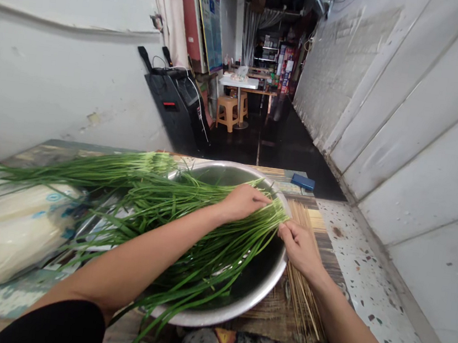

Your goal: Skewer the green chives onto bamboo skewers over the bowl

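A wide metal basin [268, 287] holds a large heap of green garlic chives [190, 211], their pale stem ends toward the right rim and long leaves hanging over the left and front. My left hand [246, 202] lies over the stems near those pale ends, fingers curled on the chives. At the basin's right rim, my right hand [298, 245] is closed, thumb and forefinger pinching at the tips of the stems. Thin bamboo skewers [301, 297] lie on the table just under and beside my right hand. Another bunch of chives [129, 165] lies behind and left of the basin.
A clear plastic bag of something pale [8, 233] lies on the wood-patterned table [253, 316] at left. A small blue box [303, 181] sits near the far edge. Beyond are a black machine [174, 103], an orange stool [228, 111] and a white table [240, 82]. A wall [425, 134] runs along the right.
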Motion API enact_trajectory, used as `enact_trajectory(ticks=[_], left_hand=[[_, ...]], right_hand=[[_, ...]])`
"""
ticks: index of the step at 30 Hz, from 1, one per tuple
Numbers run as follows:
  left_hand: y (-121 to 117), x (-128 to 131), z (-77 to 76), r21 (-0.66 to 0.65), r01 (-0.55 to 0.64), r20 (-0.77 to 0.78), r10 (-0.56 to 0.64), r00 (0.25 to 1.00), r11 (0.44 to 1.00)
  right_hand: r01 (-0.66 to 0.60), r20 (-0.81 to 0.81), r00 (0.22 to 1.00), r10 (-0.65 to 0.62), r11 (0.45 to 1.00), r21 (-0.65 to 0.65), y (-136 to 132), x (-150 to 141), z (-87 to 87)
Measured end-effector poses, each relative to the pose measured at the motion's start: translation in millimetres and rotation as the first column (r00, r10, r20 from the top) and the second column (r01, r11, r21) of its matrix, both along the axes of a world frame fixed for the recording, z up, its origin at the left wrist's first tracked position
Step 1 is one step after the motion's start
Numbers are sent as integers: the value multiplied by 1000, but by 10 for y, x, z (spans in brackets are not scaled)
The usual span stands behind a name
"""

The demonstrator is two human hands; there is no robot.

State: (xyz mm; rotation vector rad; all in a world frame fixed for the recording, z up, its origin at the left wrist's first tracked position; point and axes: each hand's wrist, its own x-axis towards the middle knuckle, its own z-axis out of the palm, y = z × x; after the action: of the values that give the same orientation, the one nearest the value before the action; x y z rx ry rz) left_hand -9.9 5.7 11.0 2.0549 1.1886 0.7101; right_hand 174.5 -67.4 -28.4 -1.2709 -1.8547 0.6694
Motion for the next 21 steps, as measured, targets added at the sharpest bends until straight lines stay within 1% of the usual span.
enact_trajectory(ticks=[1, 2, 3, 4, 5, 6, 7, 10, 13, 17, 19, 21], left_hand=[[31, -52, 52, -18, 40, -34, -41, 999, 999], [69, -111, 98, -3, 35, -62, -35, 997, 999], [110, -172, 131, 53, -31, -86, 35, 996, 998], [150, -230, 146, 130, -117, -117, 133, 984, 985], [186, -280, 142, 209, -191, -154, 225, 962, 959], [216, -319, 121, 274, -234, -201, 293, 935, 933], [239, -345, 87, 314, -240, -260, 326, 909, 919], [271, -357, -40, 348, -200, -427, 345, 836, 916], [278, -329, -105, 327, -206, -523, 358, 773, 922], [259, -311, -72, 282, -157, -606, 303, 735, 946], [234, -304, -42, 304, -127, -610, 295, 735, 944], [206, -290, -16, 330, -129, -581, 309, 753, 935]], right_hand=[[2, 3, 1000, -2, 1000, -1, 2, 0, -5], [4, 9, 1000, -4, 1000, -3, 4, 1, -9], [6, 16, 1000, -6, 1000, -5, 7, 2, -14], [8, 22, 1000, -7, 1000, -8, 11, 3, -18], [9, 26, 1000, -9, 1000, -9, 14, 4, -21], [8, 26, 1000, -8, 1000, -9, 16, 5, -24], [5, 25, 1000, -5, 1000, -7, 18, 6, -24], [-2, 21, 1000, 2, 1000, 1, 14, 7, -15], [-7, 19, 1000, 7, 1000, 1, 4, 7, 0], [-7, 15, 1000, 7, 1000, -6, 0, 7, -4], [-6, 18, 1000, 6, 1000, -7, 4, 8, -9], [-5, 18, 1000, 6, 1000, -3, 8, 8, -12]])
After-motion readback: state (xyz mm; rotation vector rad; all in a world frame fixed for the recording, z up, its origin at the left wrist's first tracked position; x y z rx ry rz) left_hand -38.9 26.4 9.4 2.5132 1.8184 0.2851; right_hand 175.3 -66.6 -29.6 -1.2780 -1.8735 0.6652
